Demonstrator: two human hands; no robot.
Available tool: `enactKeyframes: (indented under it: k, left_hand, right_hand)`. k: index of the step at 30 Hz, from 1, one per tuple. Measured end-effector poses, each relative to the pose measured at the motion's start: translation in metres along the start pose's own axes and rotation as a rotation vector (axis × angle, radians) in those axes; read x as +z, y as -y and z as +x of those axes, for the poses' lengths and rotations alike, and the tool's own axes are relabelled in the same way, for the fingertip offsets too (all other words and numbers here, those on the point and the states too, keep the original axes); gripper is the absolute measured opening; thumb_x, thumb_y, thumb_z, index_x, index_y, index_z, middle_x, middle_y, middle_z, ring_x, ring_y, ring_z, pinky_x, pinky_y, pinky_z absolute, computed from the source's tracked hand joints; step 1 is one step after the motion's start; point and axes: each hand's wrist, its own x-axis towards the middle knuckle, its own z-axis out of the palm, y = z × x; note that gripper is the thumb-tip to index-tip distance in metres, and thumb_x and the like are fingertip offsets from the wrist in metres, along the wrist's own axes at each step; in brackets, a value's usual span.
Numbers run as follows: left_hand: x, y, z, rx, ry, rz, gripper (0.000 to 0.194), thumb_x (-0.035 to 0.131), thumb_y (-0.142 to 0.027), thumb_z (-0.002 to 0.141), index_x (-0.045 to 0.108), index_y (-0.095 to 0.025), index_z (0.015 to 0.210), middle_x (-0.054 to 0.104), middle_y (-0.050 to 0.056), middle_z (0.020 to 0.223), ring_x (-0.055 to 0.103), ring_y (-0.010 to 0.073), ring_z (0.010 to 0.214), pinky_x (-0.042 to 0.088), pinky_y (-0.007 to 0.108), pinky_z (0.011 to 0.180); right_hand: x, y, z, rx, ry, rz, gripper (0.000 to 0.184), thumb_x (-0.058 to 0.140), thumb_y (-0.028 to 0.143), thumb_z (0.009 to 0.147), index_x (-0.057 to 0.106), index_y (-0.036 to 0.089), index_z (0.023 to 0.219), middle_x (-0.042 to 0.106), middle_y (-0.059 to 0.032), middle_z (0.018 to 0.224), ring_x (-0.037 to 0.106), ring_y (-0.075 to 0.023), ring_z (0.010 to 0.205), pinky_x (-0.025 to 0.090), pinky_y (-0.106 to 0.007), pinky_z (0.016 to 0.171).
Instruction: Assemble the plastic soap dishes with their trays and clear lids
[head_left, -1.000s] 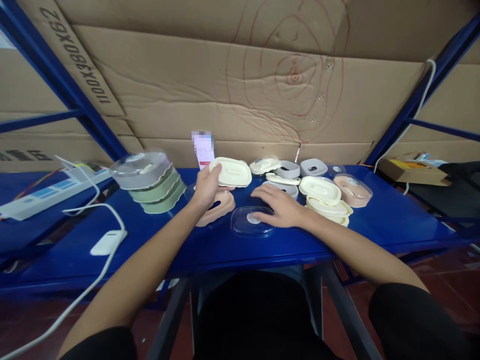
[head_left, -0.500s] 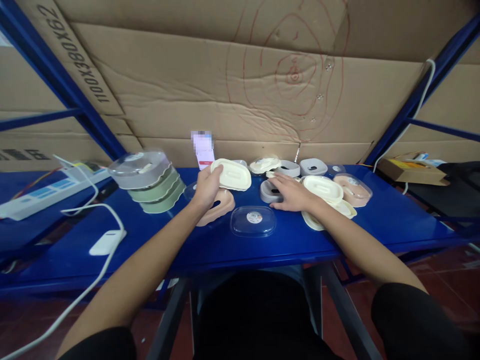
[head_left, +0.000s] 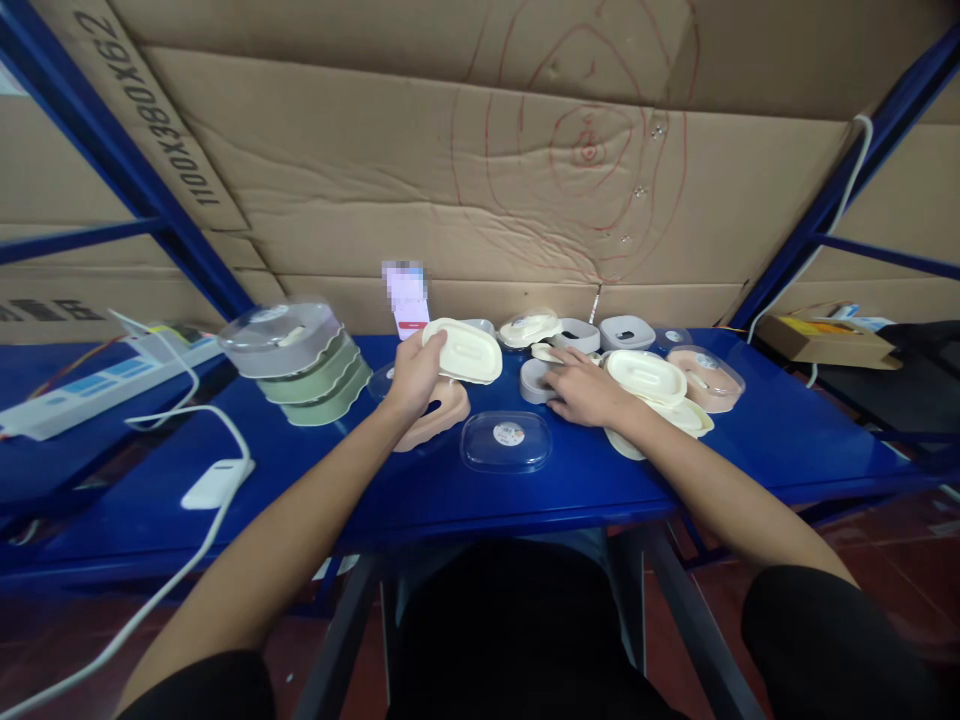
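Observation:
My left hand (head_left: 414, 378) is closed on the edge of a cream oval plastic tray (head_left: 466, 352), thumb on top, keeping it above the table. Below it lies a pink oval shell (head_left: 442, 412) with an opening. My right hand (head_left: 585, 388) is closed on the right side of a grey oval shell (head_left: 535, 382) on the table; its fingers cover part of the shell. A cream piece (head_left: 546, 352) shows just behind those fingers. Beside the right wrist, cream oval trays (head_left: 646, 376) lie overlapped. A clear oval lid (head_left: 506, 442) with a round label rests between my forearms.
Green and grey shells (head_left: 311, 375) are stacked at the left under a clear cover. More grey shells (head_left: 627, 333) and a pink covered one (head_left: 709, 380) stand behind and right. A phone (head_left: 407, 300) leans against the cardboard. A power strip (head_left: 112, 385) and white cable (head_left: 214, 530) lie left.
My right hand has shifted slightly right and its fingers have drawn in, uncovering more of the grey shell's left side. My left hand and the cream tray stay almost still.

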Motion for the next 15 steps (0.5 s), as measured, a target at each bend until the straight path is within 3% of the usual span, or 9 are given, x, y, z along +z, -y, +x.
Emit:
enactKeyframes:
  k: [5, 9, 12, 15]
  left_hand:
    - [0.000, -0.003, -0.002, -0.013, -0.002, 0.023, 0.032, 0.076, -0.042, 0.082, 0.076, -0.014, 0.098, 0.078, 0.011, 0.094, 0.074, 0.0277, 0.091, 0.058, 0.036, 0.083]
    - [0.000, -0.002, 0.000, -0.019, -0.006, 0.013, 0.031, 0.075, -0.043, 0.084, 0.075, -0.015, 0.095, 0.079, 0.012, 0.094, 0.075, 0.0277, 0.090, 0.059, 0.037, 0.083]
    - [0.000, 0.000, 0.001, -0.033, 0.001, -0.004, 0.032, 0.076, -0.045, 0.085, 0.075, -0.015, 0.095, 0.080, 0.012, 0.095, 0.075, 0.0275, 0.091, 0.060, 0.038, 0.087]
    - [0.001, 0.000, -0.002, -0.038, 0.018, -0.037, 0.034, 0.078, -0.045, 0.083, 0.076, -0.014, 0.096, 0.081, 0.012, 0.097, 0.076, 0.0279, 0.095, 0.060, 0.038, 0.090]
  right_hand:
    - [-0.007, 0.002, 0.000, -0.040, -0.011, 0.144, 0.019, 0.080, 0.025, 0.091, 0.079, 0.019, 0.109, 0.079, -0.0169, 0.127, 0.052, -0.0396, 0.153, 0.033, -0.069, 0.129]
    - [-0.012, 0.003, 0.001, -0.041, -0.045, 0.345, 0.026, 0.076, 0.037, 0.098, 0.077, 0.020, 0.118, 0.079, -0.0132, 0.128, 0.051, -0.0370, 0.154, 0.042, -0.064, 0.124]
    - [-0.011, 0.007, 0.003, -0.036, -0.144, 0.483, 0.031, 0.076, 0.042, 0.097, 0.077, 0.020, 0.118, 0.078, -0.0135, 0.125, 0.065, -0.0356, 0.137, 0.053, -0.059, 0.112]
    - [-0.010, 0.016, 0.004, -0.055, -0.278, 0.583, 0.036, 0.076, 0.046, 0.097, 0.075, 0.020, 0.122, 0.078, -0.0129, 0.122, 0.073, -0.0309, 0.117, 0.057, -0.054, 0.105]
